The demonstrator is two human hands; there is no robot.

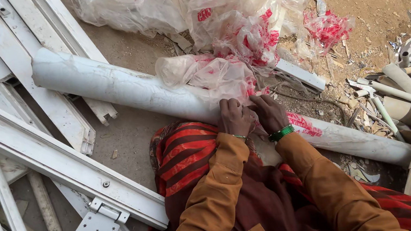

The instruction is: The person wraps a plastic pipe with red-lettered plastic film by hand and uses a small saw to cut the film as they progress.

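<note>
I see both hands pressed together on the long white pipe [158,93], which lies diagonally across the dirt ground [363,2] from upper left to lower right & over my lap. L hand [235,117] and R hand [269,112] have fingers curled shut, pinching the clear plastic wrap [210,73] w/ red print where it bunches on the pipe. White window frames [53,161] w/ a metal hinge plate [97,229] are stacked to the left; short pipe offcuts [397,96] lie right.
</note>
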